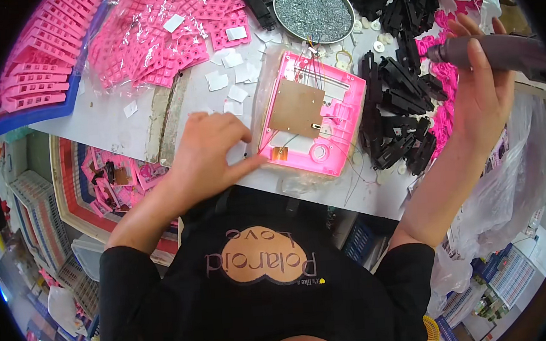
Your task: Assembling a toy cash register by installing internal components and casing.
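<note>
Here the left hand (211,152) lies flat with loose fingers, its tips touching the edge of the pink plastic case (313,114) on the white table (124,127). The right hand (479,86) is closed tight around a grey electric screwdriver (499,50). It is best to press the case down so it cannot slide, and keep the tool straight up over each screw hole.

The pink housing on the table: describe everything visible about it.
The pink housing is a squarish moulded shell, plastic by its look, lying flat and open side up near the front edge of the white table. A brown board sits inside it, with thin wires running across, and a round opening shows near its lower corner. The left hand rests beside it, a fingertip reaching its lower left edge. Black plastic parts lie along its right side. The right hand holds a grey power screwdriver away from it.
</note>
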Tool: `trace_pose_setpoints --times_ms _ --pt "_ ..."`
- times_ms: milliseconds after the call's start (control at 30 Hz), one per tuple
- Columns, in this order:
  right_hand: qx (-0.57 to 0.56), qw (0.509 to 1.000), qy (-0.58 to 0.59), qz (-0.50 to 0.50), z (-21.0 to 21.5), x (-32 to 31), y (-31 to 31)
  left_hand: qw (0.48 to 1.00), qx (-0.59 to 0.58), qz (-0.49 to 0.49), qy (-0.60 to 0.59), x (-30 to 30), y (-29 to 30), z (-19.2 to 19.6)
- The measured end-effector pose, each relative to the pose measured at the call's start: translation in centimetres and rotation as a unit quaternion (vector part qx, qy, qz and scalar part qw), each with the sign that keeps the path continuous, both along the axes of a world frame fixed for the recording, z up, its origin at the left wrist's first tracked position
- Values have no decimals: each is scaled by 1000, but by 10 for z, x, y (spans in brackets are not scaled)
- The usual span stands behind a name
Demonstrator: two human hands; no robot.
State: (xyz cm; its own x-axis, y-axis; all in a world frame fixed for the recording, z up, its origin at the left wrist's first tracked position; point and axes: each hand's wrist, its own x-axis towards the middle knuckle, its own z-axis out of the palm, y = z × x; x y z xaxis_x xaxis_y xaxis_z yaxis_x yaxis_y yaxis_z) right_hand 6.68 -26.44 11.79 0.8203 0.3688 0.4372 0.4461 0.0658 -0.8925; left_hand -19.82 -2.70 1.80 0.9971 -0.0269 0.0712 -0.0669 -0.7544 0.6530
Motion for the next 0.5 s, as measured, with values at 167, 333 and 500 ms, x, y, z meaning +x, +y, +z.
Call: trace_pose_setpoints --times_ms 167,333,500 --pt "-49 960 -167 -218 -25 -41 -2 999 -12 -8 31 -23 -8 -13" --pt "-282 934 -202 90 -69 -124 -15 995 -25 93 4 -12 2 -7" --pt "-301 925 -190 133 -97 -140 4 992 67 -83 -73 14 -16 14"
